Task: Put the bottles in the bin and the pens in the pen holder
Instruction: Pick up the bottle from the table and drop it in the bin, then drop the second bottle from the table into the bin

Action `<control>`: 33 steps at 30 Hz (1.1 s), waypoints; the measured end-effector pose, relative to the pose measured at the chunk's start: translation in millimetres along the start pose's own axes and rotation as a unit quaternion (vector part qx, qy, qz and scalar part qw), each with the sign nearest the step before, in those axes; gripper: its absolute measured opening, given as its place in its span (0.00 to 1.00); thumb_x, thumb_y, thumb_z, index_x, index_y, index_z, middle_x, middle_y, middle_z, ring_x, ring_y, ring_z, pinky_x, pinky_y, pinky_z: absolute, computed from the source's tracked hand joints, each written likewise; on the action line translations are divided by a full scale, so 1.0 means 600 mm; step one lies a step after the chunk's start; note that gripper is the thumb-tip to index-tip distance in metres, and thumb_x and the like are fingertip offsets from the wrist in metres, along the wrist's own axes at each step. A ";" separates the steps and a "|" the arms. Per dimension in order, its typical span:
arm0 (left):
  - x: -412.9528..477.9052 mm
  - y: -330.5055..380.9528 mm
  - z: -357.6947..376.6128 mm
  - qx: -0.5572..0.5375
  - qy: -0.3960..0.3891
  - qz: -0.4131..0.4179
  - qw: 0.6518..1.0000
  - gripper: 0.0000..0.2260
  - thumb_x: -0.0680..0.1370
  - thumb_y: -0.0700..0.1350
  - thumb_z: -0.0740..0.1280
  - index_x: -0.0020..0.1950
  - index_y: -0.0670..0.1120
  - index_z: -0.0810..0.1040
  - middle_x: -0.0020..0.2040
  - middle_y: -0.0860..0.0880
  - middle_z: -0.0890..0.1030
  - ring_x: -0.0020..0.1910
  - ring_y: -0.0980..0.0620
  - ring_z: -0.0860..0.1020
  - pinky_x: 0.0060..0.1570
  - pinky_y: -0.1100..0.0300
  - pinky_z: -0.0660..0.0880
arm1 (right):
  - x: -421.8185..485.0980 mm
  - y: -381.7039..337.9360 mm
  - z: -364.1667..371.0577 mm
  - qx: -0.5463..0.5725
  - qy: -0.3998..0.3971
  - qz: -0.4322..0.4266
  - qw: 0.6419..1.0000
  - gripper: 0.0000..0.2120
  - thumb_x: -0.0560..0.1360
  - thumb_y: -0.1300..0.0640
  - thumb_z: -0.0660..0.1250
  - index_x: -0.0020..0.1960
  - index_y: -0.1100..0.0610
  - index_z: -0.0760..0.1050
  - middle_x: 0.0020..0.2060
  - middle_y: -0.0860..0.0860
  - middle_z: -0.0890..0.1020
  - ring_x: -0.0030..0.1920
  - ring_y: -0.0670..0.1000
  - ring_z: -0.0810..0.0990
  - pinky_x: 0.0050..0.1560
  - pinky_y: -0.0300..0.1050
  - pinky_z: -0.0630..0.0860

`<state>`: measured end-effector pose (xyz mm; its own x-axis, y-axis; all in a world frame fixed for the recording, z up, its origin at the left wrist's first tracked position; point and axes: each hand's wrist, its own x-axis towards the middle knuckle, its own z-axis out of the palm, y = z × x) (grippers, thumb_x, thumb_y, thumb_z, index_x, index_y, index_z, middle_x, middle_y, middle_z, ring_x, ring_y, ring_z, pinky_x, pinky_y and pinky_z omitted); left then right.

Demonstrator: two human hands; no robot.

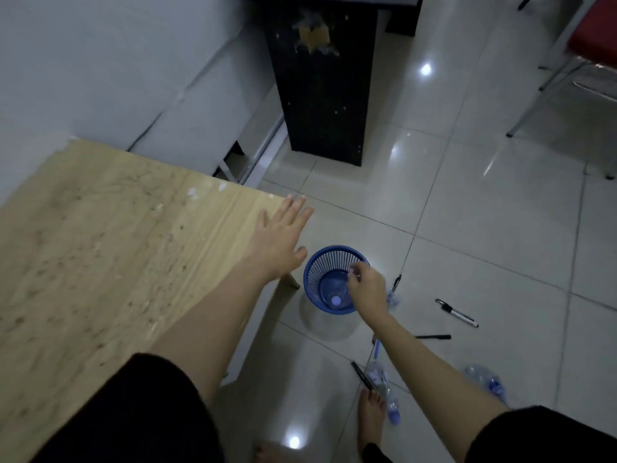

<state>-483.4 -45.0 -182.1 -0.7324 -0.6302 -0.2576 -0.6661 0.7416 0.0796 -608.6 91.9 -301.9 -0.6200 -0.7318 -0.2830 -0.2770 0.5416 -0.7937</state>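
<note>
1. Right now, head view, looking down: blue mesh bin (335, 279) stands upright on the floor (484, 228), just beside the corner leg of the wooden surface (100, 245).
2. Inside the bin, at the bottom: one clear plastic bottle (337, 295), pale cap facing up, seen end-on.
3. Right hand (367, 289) hangs over the bin's right rim, knuckles up, fingers curled loosely inward; grip looks empty, but whether it's fully closed can't be told from this angle.
4. Left hand (283, 235) lies flat w/ fingers spread at the surface's far corner, palm down, grip open, holding nothing.
5. Bottles on the floor: crushed clear bottle w/ blue label (485, 379) to the right of the right forearm; another crumpled clear one w/ blue cap (384, 389) just beside the bare foot (370, 416); a small crumpled clear piece (394, 297) partly hidden behind the right wrist — can't tell if it's a whole bottle.
6. Pens on the floor, all lying flat and well apart: white marker w/ black cap (459, 314) right of the bin; thin black pen (433, 336) nearer the forearm; black pen (361, 375) touching the crumpled bottle by the foot; blue pen (377, 349) partly under the forearm; dark pen (396, 283) just past the right hand.
7. Background: black cabinet (320, 78) ahead, red chair (594, 31) top right.
</note>
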 end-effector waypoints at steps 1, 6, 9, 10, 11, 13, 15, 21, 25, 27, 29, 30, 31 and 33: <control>-0.029 0.005 -0.008 -0.047 0.015 -0.014 0.999 0.34 0.76 0.48 0.63 0.78 0.50 0.50 0.80 0.50 0.48 0.79 0.49 0.46 0.74 0.42 0.54 | -0.015 -0.036 -0.018 0.017 0.028 -0.028 0.999 0.09 0.76 0.65 0.61 0.53 0.64 0.78 0.43 0.56 0.81 0.41 0.50 0.76 0.42 0.41 0.70; -0.236 -0.044 -0.043 -0.180 0.146 -0.125 0.965 0.31 0.73 0.39 0.67 0.75 0.44 0.63 0.74 0.42 0.65 0.73 0.43 0.63 0.71 0.53 0.61 | -0.096 -0.198 -0.041 0.072 0.045 -0.156 0.984 0.08 0.77 0.61 0.61 0.55 0.56 0.75 0.35 0.48 0.77 0.35 0.43 0.75 0.35 0.34 0.69; -0.378 -0.108 -0.048 -0.209 0.221 -0.232 0.924 0.27 0.71 0.35 0.66 0.71 0.41 0.68 0.69 0.41 0.71 0.69 0.42 0.68 0.69 0.54 0.63 | -0.160 -0.276 0.005 0.067 -0.016 -0.227 0.971 0.07 0.77 0.58 0.62 0.55 0.54 0.74 0.35 0.50 0.77 0.33 0.48 0.74 0.34 0.41 0.69; -0.426 -0.134 -0.045 -0.210 0.243 -0.265 0.909 0.26 0.71 0.33 0.66 0.69 0.40 0.70 0.67 0.40 0.73 0.68 0.41 0.69 0.69 0.52 0.64 | -0.183 -0.298 0.027 0.054 -0.035 -0.252 0.966 0.07 0.77 0.58 0.62 0.55 0.54 0.74 0.35 0.51 0.77 0.34 0.49 0.74 0.35 0.42 0.69; -0.473 -0.159 -0.040 -0.205 0.260 -0.297 0.896 0.25 0.71 0.32 0.66 0.68 0.39 0.71 0.66 0.39 0.74 0.66 0.40 0.70 0.68 0.51 0.65 | -0.206 -0.318 0.051 0.040 -0.053 -0.276 0.959 0.07 0.77 0.58 0.63 0.55 0.54 0.74 0.36 0.50 0.77 0.35 0.49 0.74 0.36 0.42 0.69; -0.562 -0.210 -0.028 -0.190 0.283 -0.352 0.872 0.24 0.70 0.30 0.66 0.66 0.38 0.73 0.64 0.38 0.75 0.64 0.38 0.71 0.66 0.49 0.66 | -0.257 -0.358 0.102 0.013 -0.099 -0.321 0.942 0.07 0.77 0.59 0.64 0.55 0.54 0.74 0.37 0.48 0.76 0.36 0.48 0.75 0.37 0.42 0.70; -0.643 -0.255 -0.017 -0.188 0.303 -0.401 0.844 0.24 0.70 0.30 0.65 0.66 0.38 0.72 0.63 0.38 0.74 0.63 0.38 0.72 0.64 0.49 0.67 | -0.310 -0.394 0.156 0.000 -0.160 -0.348 0.924 0.09 0.76 0.59 0.64 0.56 0.55 0.74 0.40 0.49 0.76 0.39 0.50 0.77 0.39 0.45 0.74; -0.819 -0.343 0.018 -0.211 0.340 -0.511 0.761 0.21 0.74 0.31 0.59 0.67 0.36 0.70 0.65 0.36 0.74 0.63 0.36 0.71 0.62 0.43 0.70 | -0.476 -0.470 0.309 -0.063 -0.297 -0.433 0.849 0.15 0.77 0.57 0.64 0.63 0.56 0.70 0.46 0.54 0.76 0.48 0.55 0.77 0.45 0.46 0.73; -0.895 -0.384 0.066 -0.241 0.287 -0.571 0.731 0.26 0.73 0.31 0.63 0.71 0.36 0.66 0.70 0.35 0.70 0.68 0.36 0.68 0.67 0.44 0.67 | -0.586 -0.480 0.400 -0.108 -0.361 -0.426 0.823 0.26 0.72 0.50 0.67 0.67 0.54 0.66 0.58 0.55 0.74 0.58 0.56 0.74 0.56 0.51 0.73; -0.915 -0.398 0.091 -0.252 0.212 -0.569 0.754 0.29 0.75 0.37 0.65 0.75 0.37 0.60 0.74 0.35 0.63 0.72 0.38 0.64 0.71 0.47 0.62 | -0.633 -0.474 0.441 -0.125 -0.388 -0.411 0.815 0.32 0.68 0.46 0.68 0.68 0.53 0.63 0.61 0.55 0.71 0.60 0.58 0.73 0.57 0.52 0.73; -0.929 -0.412 0.110 -0.274 0.139 -0.562 0.768 0.30 0.76 0.41 0.65 0.75 0.37 0.57 0.76 0.37 0.59 0.75 0.40 0.60 0.72 0.50 0.60 | -0.669 -0.463 0.480 -0.153 -0.414 -0.407 0.800 0.39 0.65 0.44 0.71 0.71 0.52 0.60 0.65 0.56 0.68 0.61 0.58 0.71 0.58 0.52 0.72; -0.932 -0.417 0.117 -0.294 0.110 -0.552 0.772 0.32 0.76 0.41 0.66 0.76 0.37 0.56 0.76 0.37 0.58 0.75 0.40 0.59 0.72 0.50 0.60 | -0.684 -0.456 0.496 -0.164 -0.427 -0.407 0.791 0.42 0.64 0.44 0.72 0.72 0.50 0.57 0.67 0.56 0.65 0.63 0.57 0.70 0.58 0.51 0.71; -0.934 -0.420 0.124 -0.310 0.079 -0.542 0.777 0.34 0.75 0.42 0.66 0.76 0.37 0.53 0.77 0.37 0.57 0.76 0.40 0.58 0.72 0.49 0.60 | -0.697 -0.447 0.510 -0.176 -0.431 -0.411 0.784 0.42 0.64 0.45 0.72 0.72 0.48 0.54 0.68 0.55 0.63 0.63 0.57 0.69 0.56 0.50 0.70; -0.933 -0.424 0.136 -0.304 0.002 -0.530 0.792 0.39 0.76 0.46 0.67 0.77 0.37 0.46 0.79 0.38 0.49 0.78 0.41 0.51 0.74 0.47 0.58 | -0.709 -0.427 0.528 -0.211 -0.403 -0.437 0.776 0.37 0.69 0.47 0.69 0.72 0.46 0.52 0.68 0.57 0.62 0.63 0.58 0.69 0.54 0.50 0.71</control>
<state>107.9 137.8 -137.0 0.2840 -0.8259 -0.4871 -0.8509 -0.4512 0.2689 -41.5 133.4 -148.6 0.5525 -0.8255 -0.1153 -0.6543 -0.3438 -0.6736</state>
